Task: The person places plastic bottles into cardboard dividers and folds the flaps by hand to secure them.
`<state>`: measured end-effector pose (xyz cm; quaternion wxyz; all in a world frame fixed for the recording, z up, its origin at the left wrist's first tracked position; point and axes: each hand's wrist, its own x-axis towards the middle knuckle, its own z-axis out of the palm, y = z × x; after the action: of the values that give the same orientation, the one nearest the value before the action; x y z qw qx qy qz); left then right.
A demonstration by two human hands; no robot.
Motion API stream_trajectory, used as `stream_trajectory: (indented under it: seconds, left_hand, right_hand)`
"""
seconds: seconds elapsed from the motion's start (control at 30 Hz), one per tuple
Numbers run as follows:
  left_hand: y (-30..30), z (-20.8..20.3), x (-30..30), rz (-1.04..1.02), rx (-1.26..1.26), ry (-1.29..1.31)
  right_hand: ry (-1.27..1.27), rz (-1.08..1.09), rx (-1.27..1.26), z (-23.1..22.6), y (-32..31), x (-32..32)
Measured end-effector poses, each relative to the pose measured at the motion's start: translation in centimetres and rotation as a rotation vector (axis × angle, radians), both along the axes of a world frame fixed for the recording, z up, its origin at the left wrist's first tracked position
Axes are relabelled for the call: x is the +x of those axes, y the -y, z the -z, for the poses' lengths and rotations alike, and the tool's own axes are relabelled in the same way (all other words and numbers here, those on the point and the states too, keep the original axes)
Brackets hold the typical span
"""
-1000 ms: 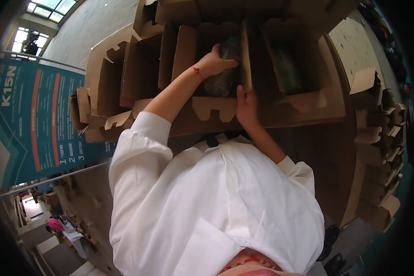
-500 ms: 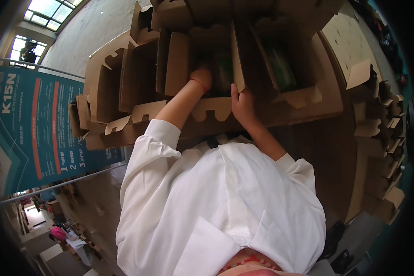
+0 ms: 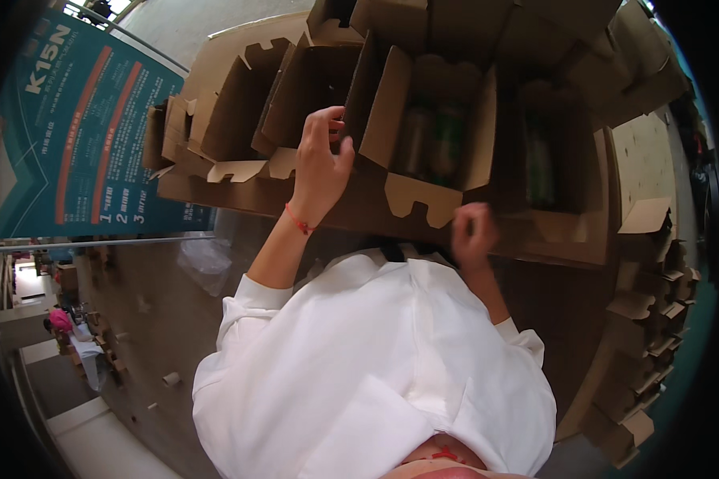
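My left hand [image 3: 321, 164] is raised with its fingers apart and holds nothing. It is in front of the left wall of an open cardboard box [image 3: 388, 112]. Inside that box stand a green container [image 3: 447, 144] and a brownish one [image 3: 415, 142]; it is too dim to tell their kind. My right hand [image 3: 473, 233], smeared by motion, hovers with bent fingers by the box's front right corner, just right of the front flap [image 3: 417, 203]. Another open box on the right holds a greenish container [image 3: 540, 164].
More open cardboard boxes [image 3: 244, 112] line the left side of a large cardboard tray [image 3: 240, 191]. Beyond the right edge, several boxes [image 3: 635, 319] stand in a row. A teal banner [image 3: 80, 136] is at the left; a person [image 3: 84, 343] is far off at lower left.
My left hand has come out of the box and opened. My right hand has left the box's right wall and moved down and right. The view has shifted, putting the boxes further right.
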<state>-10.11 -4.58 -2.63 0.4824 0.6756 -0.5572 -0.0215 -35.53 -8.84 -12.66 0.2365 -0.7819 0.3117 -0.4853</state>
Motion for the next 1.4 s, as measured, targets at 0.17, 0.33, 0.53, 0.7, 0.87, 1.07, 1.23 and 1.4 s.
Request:
stream_trajectory:
  seconds: [0.17, 0.33, 0.53, 0.7, 0.87, 1.07, 1.23, 1.4]
  left_hand:
    - [-0.9, 3.4, -2.1, 0.011, -0.068, -0.202]
    - [-0.8, 3.6, -3.9, 0.339, -0.008, -0.22]
    - [1.9, -0.2, -4.8, 0.125, 0.169, 0.474]
    - [11.2, -2.8, -3.0, 0.231, 0.236, 0.573]
    - [17.8, 1.9, -1.4, 0.259, 0.5, 0.752]
    - [16.5, 6.7, -3.3, 0.189, 0.625, 0.813]
    - [15.6, 4.3, -1.9, 0.299, 0.586, 0.603]
    - [9.3, 1.3, -2.2, 0.028, 0.236, 0.363]
  right_hand:
    - [-0.218, -0.097, -0.195, -2.4, -0.9, 1.9]
    - [-0.102, 0.134, -0.008, -6.0, 0.4, 5.3]
    - [-0.546, -0.01, -0.046, -2.2, 2.8, 6.0]
    - [-0.429, -0.003, -0.006, -1.8, 2.8, 5.1]
    - [-0.36, -0.043, 0.022, -1.4, 2.5, 4.6]
    - [-0.056, 0.259, -0.141, -4.6, 0.8, 2.4]
    - [-0.315, -0.003, -0.048, -2.4, 3.0, 4.3]
    - [-0.325, 0.045, -0.065, -0.6, 3.6, 4.5]
